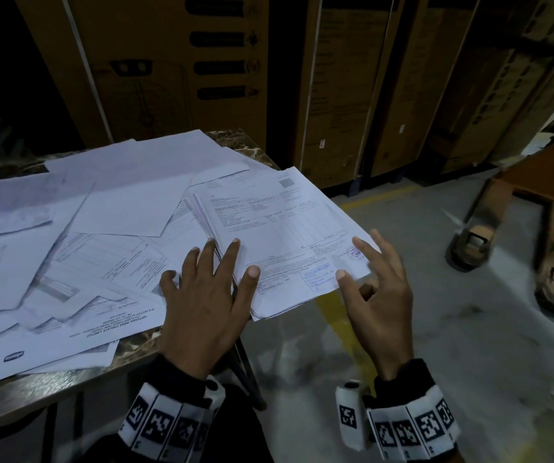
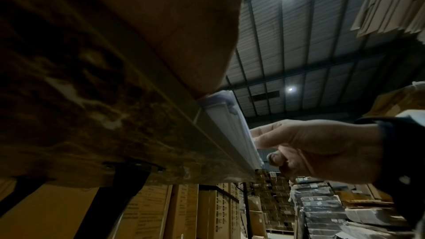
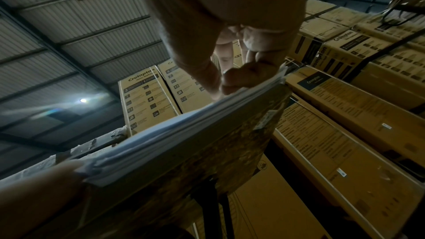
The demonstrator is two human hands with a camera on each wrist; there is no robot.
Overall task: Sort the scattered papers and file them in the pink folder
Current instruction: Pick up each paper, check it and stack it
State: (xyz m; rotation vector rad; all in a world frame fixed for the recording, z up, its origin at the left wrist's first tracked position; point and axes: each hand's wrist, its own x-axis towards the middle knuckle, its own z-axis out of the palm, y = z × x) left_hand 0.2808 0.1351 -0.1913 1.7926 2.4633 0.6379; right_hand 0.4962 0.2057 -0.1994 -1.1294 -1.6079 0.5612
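Note:
Loose white papers (image 1: 78,235) lie scattered over the marbled table (image 1: 68,385). A stack of printed sheets (image 1: 279,228) sits at the table's right corner, and its near right part hangs over the edge. My left hand (image 1: 208,289) lies flat with spread fingers on the stack's left side. My right hand (image 1: 379,282) pinches the overhanging right corner, thumb on top. From the left wrist, the right hand (image 2: 310,144) shows fingers under the stack (image 2: 232,128). The right wrist view shows the stack (image 3: 184,130) edge-on. No pink folder is in view.
Tall cardboard boxes (image 1: 175,68) stand close behind the table. An orange pallet jack (image 1: 519,235) stands on the concrete floor to the right. A yellow floor line runs below the stack's overhang. The table's black legs (image 1: 248,372) are under the near corner.

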